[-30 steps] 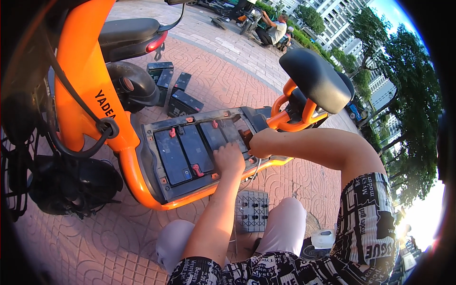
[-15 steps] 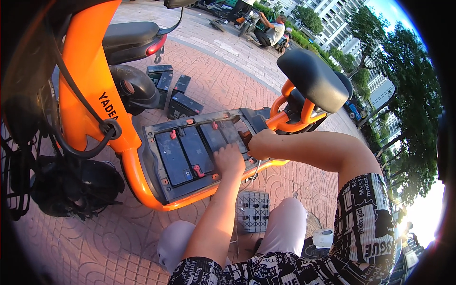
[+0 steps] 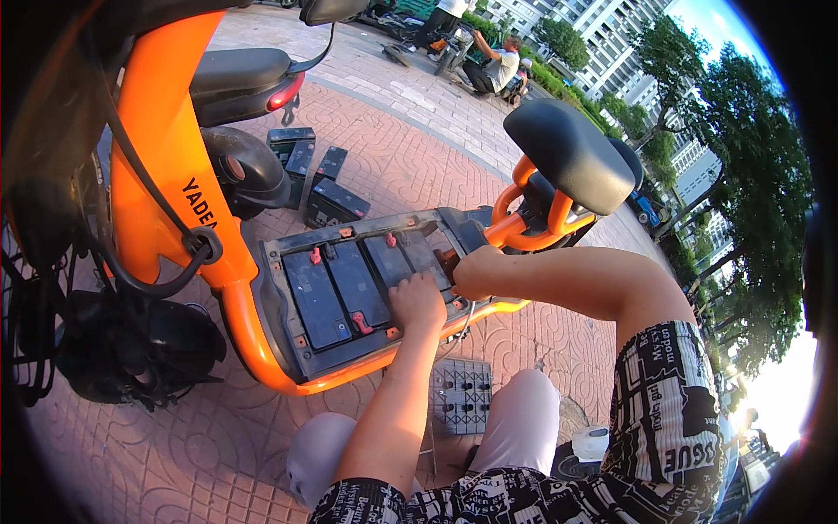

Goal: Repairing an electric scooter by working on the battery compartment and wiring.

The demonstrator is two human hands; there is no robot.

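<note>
In the floor bay of an orange electric scooter (image 3: 236, 306), several dark batteries (image 3: 317, 297) sit side by side, with red terminal covers (image 3: 360, 322) at their ends. My left hand (image 3: 417, 301) rests on top of a battery (image 3: 390, 258) right of the middle, its fingers spread and bent down against it. At the bay's right end, below the seat post, my right hand (image 3: 477, 272) is closed with its fingers curled inward. A brownish part (image 3: 447, 259) shows beside its fingertips; what those fingers grip is hidden. A thin pale cable (image 3: 472, 312) hangs below this hand.
The black seat (image 3: 572, 155) rises beyond my right hand. Loose batteries (image 3: 336, 203) lie on the paving past the scooter. A ribbed dark panel (image 3: 461, 396) lies before my knees, and a white container (image 3: 589, 443) is to the right. Another person (image 3: 497, 65) squats far off.
The whole view has shifted slightly. Both hands keep nearly the same places on the bay, and the batteries have not visibly moved.
</note>
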